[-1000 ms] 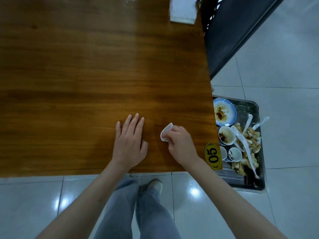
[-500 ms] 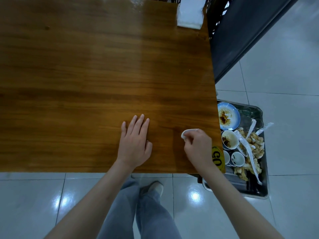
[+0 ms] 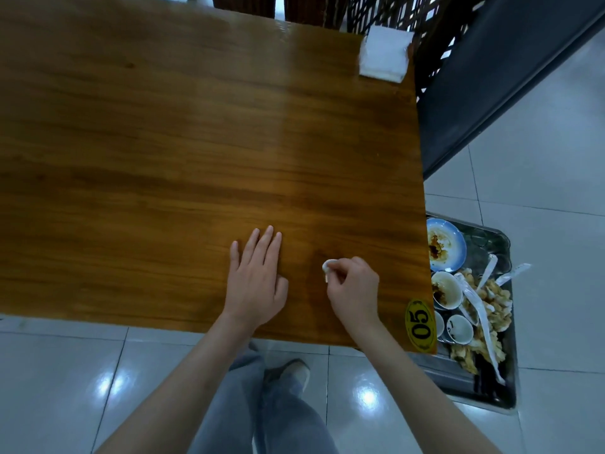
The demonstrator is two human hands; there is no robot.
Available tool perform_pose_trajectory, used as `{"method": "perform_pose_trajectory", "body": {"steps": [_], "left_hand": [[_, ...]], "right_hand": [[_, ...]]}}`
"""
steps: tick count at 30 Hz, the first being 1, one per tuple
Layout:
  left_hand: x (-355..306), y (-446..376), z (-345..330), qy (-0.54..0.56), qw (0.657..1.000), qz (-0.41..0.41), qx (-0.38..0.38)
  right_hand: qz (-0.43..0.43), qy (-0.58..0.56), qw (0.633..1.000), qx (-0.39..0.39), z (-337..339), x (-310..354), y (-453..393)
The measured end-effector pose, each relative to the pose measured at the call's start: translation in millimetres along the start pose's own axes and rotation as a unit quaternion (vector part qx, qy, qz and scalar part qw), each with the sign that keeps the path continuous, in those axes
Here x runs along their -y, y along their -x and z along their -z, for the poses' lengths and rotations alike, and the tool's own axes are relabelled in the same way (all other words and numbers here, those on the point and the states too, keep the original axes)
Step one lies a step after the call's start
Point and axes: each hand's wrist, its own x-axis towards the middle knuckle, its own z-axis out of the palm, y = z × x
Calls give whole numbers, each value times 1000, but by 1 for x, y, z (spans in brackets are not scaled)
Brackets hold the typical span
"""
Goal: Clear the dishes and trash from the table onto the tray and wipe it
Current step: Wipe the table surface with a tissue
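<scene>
Between the curled fingers [image 3: 340, 273] of the right hand [image 3: 352, 290] sat a small crumpled white tissue [image 3: 327, 267], pinched and pressed to the wooden table [image 3: 163, 142] near its front right corner. The left hand [image 3: 257, 280] lay flat beside it, fingers straight, holding nothing. That wad looked too small for the job; I judged it might shred or smear grease rather than lift it, and a sweep toward the edge could send crumbs past the tray [image 3: 501, 398], which stood on the floor just beside the table. The tissue was white, bunched, mostly hidden under the knuckles. On the tray were a stained blue-rimmed dish [image 3: 445, 245], small cups [image 3: 460, 329] and food scraps [image 3: 494, 299]. A white napkin stack [image 3: 383, 59] remained at the far corner, near a yellow 05 sticker's [image 3: 420, 324] side.
</scene>
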Motion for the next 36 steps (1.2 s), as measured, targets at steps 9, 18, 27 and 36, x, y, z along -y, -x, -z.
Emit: {"method": "perform_pose_trajectory", "body": {"steps": [9,18,27,36], "left_hand": [[57,-1,10,-22,999,43,-14],[56,3,10,-6,999,50,-16],[127,21,55,13,987,136,-79],[246,32,100,9,986,146,-76]], "right_hand": [[-30,13,999,-17,-11,36,-95],[74,-3,997,18,-47,61,-51],[77,-27,997,-15,-44,69,-42],[82,-35,996,18,-108,166,-42]]}}
